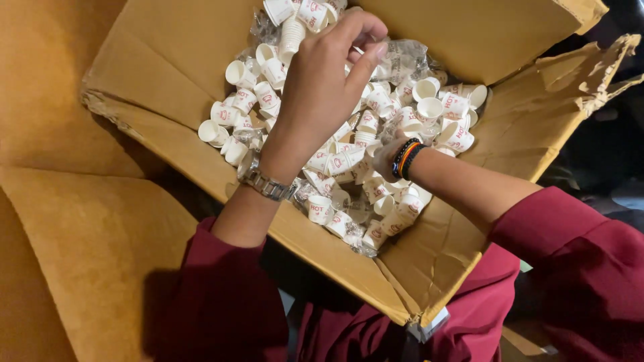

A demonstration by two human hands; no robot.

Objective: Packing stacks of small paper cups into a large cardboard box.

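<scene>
the left hand (322, 87) reaches over the cardboard box (161, 60), its fingers curled loosely, pinching a crinkled clear plastic wrap (402, 57) above the small white paper cups (376, 114). the right hand (386, 157) is buried among these cups, so its grip cannot be told.

Open brown cardboard box (168, 60), centre

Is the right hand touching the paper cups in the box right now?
Touching. The head view shows the right hand pushed down among the paper cups, which cover its fingers up to the beaded wristband; no gap shows.
</scene>
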